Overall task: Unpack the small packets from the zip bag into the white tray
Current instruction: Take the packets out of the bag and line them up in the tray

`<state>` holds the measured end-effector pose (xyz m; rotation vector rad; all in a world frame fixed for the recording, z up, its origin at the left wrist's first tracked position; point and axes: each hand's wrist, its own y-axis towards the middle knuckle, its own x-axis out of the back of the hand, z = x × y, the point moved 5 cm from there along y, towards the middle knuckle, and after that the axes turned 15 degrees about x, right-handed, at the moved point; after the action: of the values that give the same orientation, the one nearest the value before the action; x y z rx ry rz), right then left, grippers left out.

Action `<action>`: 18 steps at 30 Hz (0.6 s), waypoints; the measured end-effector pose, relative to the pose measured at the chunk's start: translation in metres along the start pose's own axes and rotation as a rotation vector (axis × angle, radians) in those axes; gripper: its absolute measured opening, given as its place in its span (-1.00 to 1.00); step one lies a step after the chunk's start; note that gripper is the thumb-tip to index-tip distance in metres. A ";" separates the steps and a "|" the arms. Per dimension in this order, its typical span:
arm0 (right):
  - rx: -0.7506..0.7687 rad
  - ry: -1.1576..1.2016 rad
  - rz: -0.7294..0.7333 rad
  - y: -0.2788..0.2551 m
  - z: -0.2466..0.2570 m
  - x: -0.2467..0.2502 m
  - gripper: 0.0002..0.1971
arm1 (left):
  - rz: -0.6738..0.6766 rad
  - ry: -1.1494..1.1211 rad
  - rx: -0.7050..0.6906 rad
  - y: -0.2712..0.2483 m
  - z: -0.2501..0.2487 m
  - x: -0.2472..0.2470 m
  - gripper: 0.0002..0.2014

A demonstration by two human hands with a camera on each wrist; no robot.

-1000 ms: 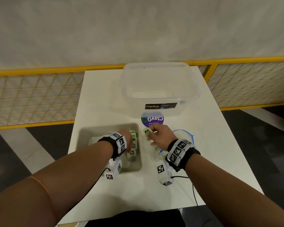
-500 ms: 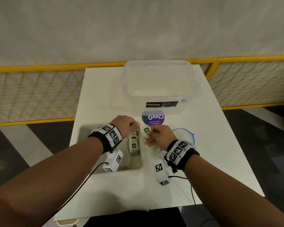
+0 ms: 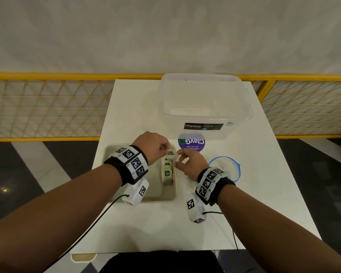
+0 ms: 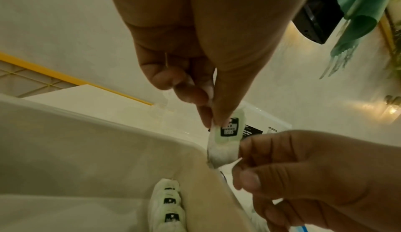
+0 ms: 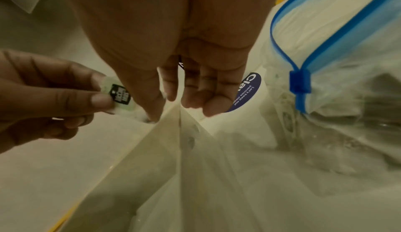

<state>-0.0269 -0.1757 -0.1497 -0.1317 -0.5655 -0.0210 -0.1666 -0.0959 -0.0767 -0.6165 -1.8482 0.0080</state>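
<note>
A small green-and-white packet [image 3: 170, 153] with a black label hangs over the right rim of the white tray [image 3: 156, 196], held from both sides. My left hand [image 3: 162, 148] pinches its top end [image 4: 230, 129] between thumb and fingers. My right hand [image 3: 180, 155] pinches the lower corner; its other fingers hang loosely curled [image 5: 206, 98]. Several packets [image 3: 167, 172] lie in a row along the tray's right wall [image 4: 169, 206]. The clear zip bag [image 3: 226, 168] with a blue seal [image 5: 299, 83] lies on the table just right of my right wrist.
A clear Megabox container [image 3: 203, 107] stands at the back of the white table. A round purple sticker [image 3: 191, 143] lies in front of it. A yellow mesh railing [image 3: 47, 107] runs behind the table. Camera cables trail toward the table's front edge.
My left hand came up out of the tray and took hold of the packet that my right hand held. Both hands now meet over the tray's right rim.
</note>
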 end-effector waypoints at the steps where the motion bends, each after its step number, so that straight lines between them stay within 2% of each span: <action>1: -0.020 -0.009 0.022 -0.001 -0.002 -0.002 -0.64 | -0.005 0.024 0.019 0.000 0.005 0.001 -0.92; 4: -0.101 0.061 0.104 -0.006 -0.008 -0.010 -0.63 | 0.069 0.121 0.078 0.002 0.016 -0.009 -0.90; 9: -0.115 0.133 0.151 -0.006 -0.009 -0.017 -0.71 | 0.438 0.426 0.107 0.005 0.022 -0.064 -0.80; 11: -0.122 0.148 0.154 -0.005 -0.010 -0.017 -0.76 | 0.519 0.502 0.109 0.007 0.021 -0.083 -0.77; 13: -0.125 0.150 0.159 -0.006 -0.010 -0.016 -0.78 | 0.534 0.541 0.104 0.015 0.021 -0.095 -0.77; 16: -0.131 0.172 0.167 -0.007 -0.011 -0.017 -0.78 | 0.471 0.645 0.078 0.047 0.035 -0.122 -0.79; 18: -0.138 0.189 0.168 -0.008 -0.011 -0.017 -0.78 | 0.413 0.705 0.062 0.040 0.025 -0.111 -0.81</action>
<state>-0.0358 -0.1850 -0.1668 -0.3078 -0.3624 0.0902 -0.1467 -0.1007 -0.1955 -0.8220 -1.0215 0.1069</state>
